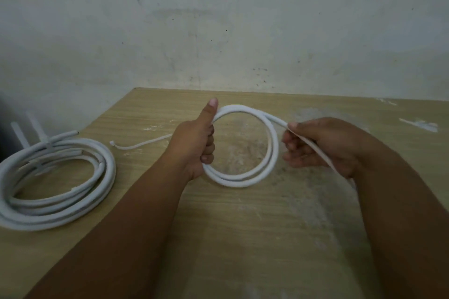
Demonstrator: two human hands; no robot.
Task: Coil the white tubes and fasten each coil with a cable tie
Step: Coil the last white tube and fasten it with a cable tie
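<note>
My left hand [194,143] grips a small coil of white tube [272,153] at its left side, thumb pointing up, holding it upright just above the table. The tube's free length runs from the top of the coil to the right through my right hand [323,145], whose thumb and curled fingers hold it, then drops toward the lower right. A loose white cable tie [136,145] lies on the wood behind my left hand. At the left lie larger coils of white tube [56,182], fastened with cable ties [45,143] whose tails stick up.
The wooden table [243,238] has a worn, pale-smeared patch under the coil. Its left edge runs diagonally past the fastened coils. A scuffed white wall [218,31] stands right behind the far edge.
</note>
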